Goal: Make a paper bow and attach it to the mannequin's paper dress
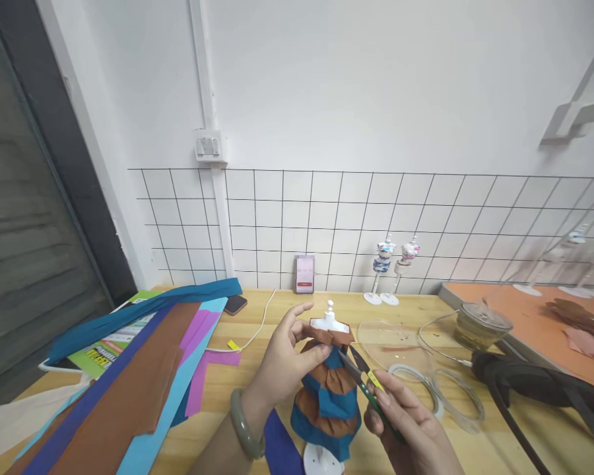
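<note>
A small white mannequin stand (pixel 329 321) wears a tiered ruffled dress (pixel 327 412) of brown and teal paper or cloth. My left hand (pixel 292 356) is closed on the dress's upper part, with its thumb pressed on the front just under the brown collar. Held in my right hand (pixel 406 415) are scissors (pixel 359 376) with green and yellow handles. Their blades are parted, and the tips lie against the dress's right side near the waist. Most of the handles is hidden by my fingers. The white round base (pixel 321 460) shows below the hem.
Coloured strips (pixel 113 396) are piled at left, near a dark phone (pixel 235 304). Another phone (pixel 305 274) leans on the wall grid. Two small mannequins (pixel 382 267) stand behind. Tape rolls (pixel 458 399), a glass bowl (pixel 482 324) and a black tool (pixel 539 389) lie at right.
</note>
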{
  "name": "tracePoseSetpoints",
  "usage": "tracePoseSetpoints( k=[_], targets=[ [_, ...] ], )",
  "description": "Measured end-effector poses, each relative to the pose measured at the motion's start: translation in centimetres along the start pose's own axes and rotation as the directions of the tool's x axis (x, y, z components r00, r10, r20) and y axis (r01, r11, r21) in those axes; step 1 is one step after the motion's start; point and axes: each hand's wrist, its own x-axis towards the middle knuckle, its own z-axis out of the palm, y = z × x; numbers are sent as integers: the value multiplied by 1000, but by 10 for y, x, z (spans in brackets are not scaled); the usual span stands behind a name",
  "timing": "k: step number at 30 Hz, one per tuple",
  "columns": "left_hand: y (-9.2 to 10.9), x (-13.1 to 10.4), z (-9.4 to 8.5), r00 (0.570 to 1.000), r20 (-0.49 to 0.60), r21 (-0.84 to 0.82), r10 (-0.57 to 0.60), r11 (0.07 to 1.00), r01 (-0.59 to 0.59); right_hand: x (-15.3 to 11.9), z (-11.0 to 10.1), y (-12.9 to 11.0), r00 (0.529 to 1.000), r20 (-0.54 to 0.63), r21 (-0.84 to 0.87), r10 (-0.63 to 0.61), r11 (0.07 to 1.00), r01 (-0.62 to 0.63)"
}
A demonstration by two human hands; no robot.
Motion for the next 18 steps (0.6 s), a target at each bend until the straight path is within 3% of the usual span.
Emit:
tracePoseSetpoints(
  k=[11, 18],
  targets=[
    [0, 2, -5, 990, 126, -275, -64, 957, 97, -1, 6, 0, 1000, 3, 1, 15, 1000, -15],
    [-3, 3, -9, 984, 160, -348, -83, 928, 135, -3, 10, 0, 1000, 11, 2, 18, 1000, -18]
  ],
)
